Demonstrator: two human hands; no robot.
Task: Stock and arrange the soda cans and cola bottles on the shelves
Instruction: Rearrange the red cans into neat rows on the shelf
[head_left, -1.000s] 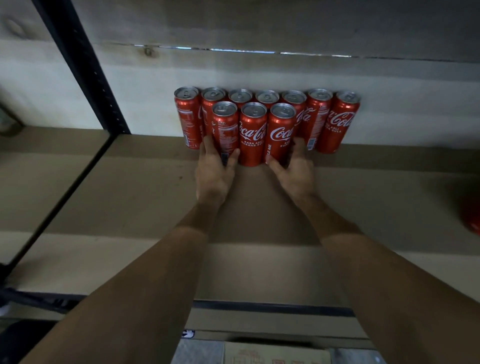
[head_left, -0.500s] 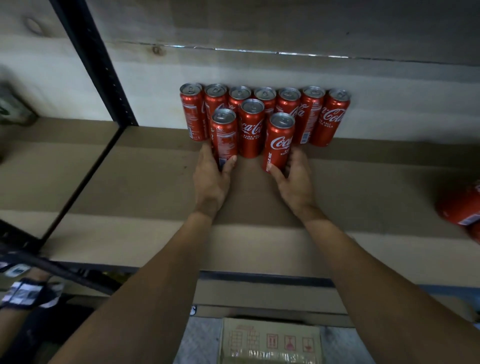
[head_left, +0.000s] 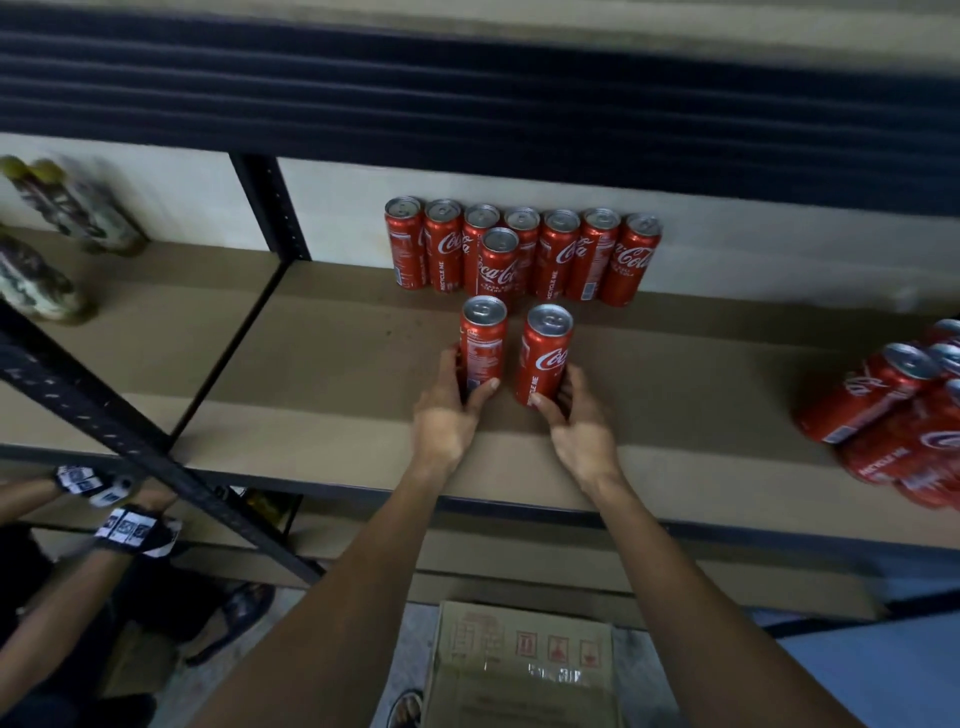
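Observation:
Several red cola cans (head_left: 558, 252) stand in a row against the back wall of the brown shelf (head_left: 332, 364). One more can (head_left: 497, 262) stands just in front of that row. Nearer to me, my left hand (head_left: 447, 410) grips a red can (head_left: 482, 343) low on its body. My right hand (head_left: 579, 423) grips a second red can (head_left: 543, 358) beside it. Both held cans are upright and stand apart from the row.
More red cans (head_left: 883, 405) are clustered at the shelf's right edge. A black upright post (head_left: 270, 208) divides the shelf; bottles (head_left: 67, 208) stand in the left bay. Another person's hands (head_left: 119, 514) are at lower left. A cardboard box (head_left: 519, 665) sits on the floor below.
Both hands have drawn two front cans back from the row toward the shelf's front edge; the third front can stays by the row. The view has pulled back and dropped.

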